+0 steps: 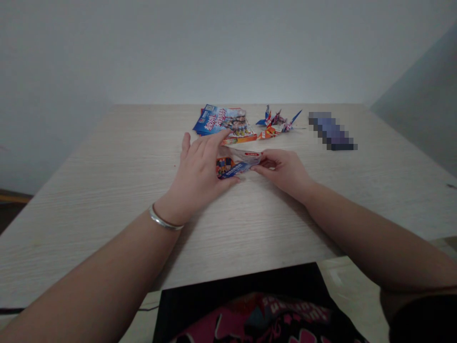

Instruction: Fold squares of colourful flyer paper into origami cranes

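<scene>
Printed paper: a small, partly folded glossy sheet (238, 163) at the centre of the frame, low over the table (107, 162), stretched between both hands.
Left hand: the left hand (200, 176) covers the sheet's left end, fingers stretched long and nearly flat on top, thumb tucked against its near edge, so the paper is gripped between them. A silver bangle (164, 221) sits on the wrist.
Right hand: the right hand (282, 169) is curled nearly closed, pinching the sheet's right tip between thumb and fingertips.
Handling: it looks very light, thin and slick; it probably creases for good and tears at folds, so corners and folded edges seem the best hold, with a light pinch.
Behind, upper centre: a stack of leaflets (223, 121) just beyond the left fingertips; folded paper figures (276, 124) just to its right.
Upper right: a blurred-out block (332, 131), too obscured to identify.
</scene>
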The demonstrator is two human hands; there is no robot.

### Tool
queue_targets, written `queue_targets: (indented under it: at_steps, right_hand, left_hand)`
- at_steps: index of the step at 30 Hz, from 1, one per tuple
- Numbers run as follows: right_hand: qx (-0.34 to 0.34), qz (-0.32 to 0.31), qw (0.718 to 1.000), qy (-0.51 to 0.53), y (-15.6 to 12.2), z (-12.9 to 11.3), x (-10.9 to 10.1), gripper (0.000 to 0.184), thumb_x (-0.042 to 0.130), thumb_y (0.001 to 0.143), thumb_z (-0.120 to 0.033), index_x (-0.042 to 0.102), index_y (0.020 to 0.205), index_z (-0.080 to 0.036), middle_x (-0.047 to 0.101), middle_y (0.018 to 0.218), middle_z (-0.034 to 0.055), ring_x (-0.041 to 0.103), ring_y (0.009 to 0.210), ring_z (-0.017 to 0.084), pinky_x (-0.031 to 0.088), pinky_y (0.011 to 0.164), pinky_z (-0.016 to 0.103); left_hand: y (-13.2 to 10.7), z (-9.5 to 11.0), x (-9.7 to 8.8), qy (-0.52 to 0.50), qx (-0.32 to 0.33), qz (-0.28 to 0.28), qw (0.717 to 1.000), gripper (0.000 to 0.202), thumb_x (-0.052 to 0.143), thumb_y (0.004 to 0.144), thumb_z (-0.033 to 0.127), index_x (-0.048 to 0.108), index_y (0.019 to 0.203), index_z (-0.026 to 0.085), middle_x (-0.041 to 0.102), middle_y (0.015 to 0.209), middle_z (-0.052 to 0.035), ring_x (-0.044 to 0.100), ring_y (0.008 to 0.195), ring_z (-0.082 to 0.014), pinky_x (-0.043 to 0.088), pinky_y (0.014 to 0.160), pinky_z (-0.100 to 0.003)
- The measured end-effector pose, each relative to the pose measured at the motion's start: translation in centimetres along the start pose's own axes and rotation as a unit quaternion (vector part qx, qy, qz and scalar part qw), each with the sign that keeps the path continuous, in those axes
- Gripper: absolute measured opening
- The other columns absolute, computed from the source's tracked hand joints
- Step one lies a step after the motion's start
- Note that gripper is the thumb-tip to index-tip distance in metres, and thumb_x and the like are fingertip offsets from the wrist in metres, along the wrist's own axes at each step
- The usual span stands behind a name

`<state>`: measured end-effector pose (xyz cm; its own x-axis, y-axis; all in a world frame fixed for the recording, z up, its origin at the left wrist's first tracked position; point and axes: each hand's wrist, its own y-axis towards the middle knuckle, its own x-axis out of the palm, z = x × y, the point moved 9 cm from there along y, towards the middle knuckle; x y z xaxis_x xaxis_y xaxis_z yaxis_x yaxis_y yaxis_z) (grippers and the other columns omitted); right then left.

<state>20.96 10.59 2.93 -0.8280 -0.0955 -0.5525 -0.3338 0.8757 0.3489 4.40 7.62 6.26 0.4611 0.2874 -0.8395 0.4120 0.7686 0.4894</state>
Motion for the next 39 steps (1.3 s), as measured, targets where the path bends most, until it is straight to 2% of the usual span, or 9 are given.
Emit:
queue_targets:
  at_steps: [4,7,10,17,21,24,29,36,39]
  right_hand:
    - [-0.029,0.002,1.000,-0.010,-0.1,-1.1,0.3,0.008,0.074,0.084,-0.023,0.080,0.089,-0.022,0.079,0.079,0.0006,0.068,0.067,0.014,0.053,0.065,0.027]
    - [-0.049,0.000,0.998,-0.031,-0.1,-1.6,0.5,0.015,0.070,0.085,-0.019,0.081,0.093,-0.023,0.081,0.087,0.0009,0.071,0.073,0.015,0.055,0.070,0.027]
    - [-0.073,-0.001,0.997,-0.034,-0.1,-2.1,0.7,0.020,0.065,0.085,-0.014,0.081,0.094,-0.024,0.081,0.091,0.0014,0.073,0.080,0.015,0.057,0.074,0.028]
    - [-0.055,0.040,0.998,0.016,-0.2,-2.0,0.3,0.010,0.069,0.083,-0.020,0.076,0.091,-0.021,0.078,0.089,0.0015,0.072,0.077,0.015,0.061,0.072,0.029]
    - [-0.098,0.076,0.992,-0.013,-0.5,-3.0,-0.8,0.010,0.066,0.086,-0.021,0.075,0.089,-0.023,0.077,0.090,0.0019,0.072,0.084,0.016,0.062,0.076,0.031]
    - [-0.083,0.090,0.993,0.002,-0.5,-2.4,-1.5,0.011,0.066,0.086,-0.021,0.075,0.091,-0.023,0.078,0.093,0.0024,0.072,0.085,0.017,0.062,0.077,0.033]
    - [-0.048,0.040,0.996,0.064,-0.1,-0.2,-1.0,0.008,0.072,0.083,-0.024,0.075,0.089,-0.021,0.079,0.089,0.0030,0.072,0.077,0.016,0.061,0.071,0.031]
    - [0.023,-0.026,0.990,0.136,0.1,2.5,0.7,0.020,0.080,0.076,-0.037,0.070,0.083,-0.021,0.077,0.083,0.0019,0.072,0.075,0.017,0.062,0.073,0.034]
    - [0.036,-0.044,0.987,0.149,0.0,2.6,1.2,0.018,0.079,0.075,-0.035,0.069,0.081,-0.021,0.076,0.082,0.0015,0.071,0.074,0.016,0.060,0.072,0.033]
  left_hand:
    - [0.2,0.7,-0.1,-0.013,0.026,-0.008,1.000,0.066,0.071,0.086,0.038,0.048,0.147,0.029,0.069,0.128,-0.0065,0.056,0.131,-0.0332,0.013,0.127,-0.065]
    - [0.3,0.8,-0.1,-0.016,0.026,-0.013,0.999,0.034,0.068,0.089,0.034,0.066,0.123,0.030,0.072,0.110,-0.0033,0.063,0.118,-0.0297,0.015,0.127,-0.065]
    - [0.3,0.7,0.0,-0.016,0.024,-0.018,0.999,0.011,0.066,0.091,0.035,0.072,0.098,0.028,0.070,0.099,-0.0020,0.065,0.109,-0.0258,0.017,0.126,-0.063]
    - [0.4,0.2,0.3,-0.050,0.003,-0.019,0.999,0.011,0.068,0.092,0.035,0.069,0.092,0.025,0.070,0.101,-0.0023,0.063,0.108,-0.0232,0.023,0.123,-0.057]
    - [0.3,0.2,0.0,-0.068,0.012,-0.003,0.998,0.037,0.073,0.087,0.042,0.066,0.120,0.026,0.068,0.130,-0.0073,0.057,0.128,-0.0289,0.017,0.126,-0.060]
    - [0.1,0.1,-0.4,-0.104,0.012,0.000,0.994,0.054,0.065,0.090,0.051,0.057,0.136,0.023,0.064,0.140,-0.0100,0.055,0.133,-0.0303,0.017,0.127,-0.059]
    - [-0.1,-2.6,-0.6,-0.210,-0.075,0.023,0.975,0.043,0.043,0.099,0.037,0.063,0.132,0.018,0.070,0.130,-0.0110,0.063,0.121,-0.0257,0.048,0.109,-0.045]
    - [0.1,-4.2,1.3,-0.128,-0.082,-0.032,0.988,0.025,0.072,0.081,0.038,0.079,0.100,0.024,0.080,0.098,-0.0041,0.070,0.092,-0.0242,0.054,0.088,-0.039]
    - [0.1,-3.7,2.1,-0.104,-0.077,-0.074,0.989,0.028,0.078,0.078,0.040,0.080,0.101,0.025,0.080,0.094,-0.0040,0.071,0.087,-0.0240,0.054,0.081,-0.037]
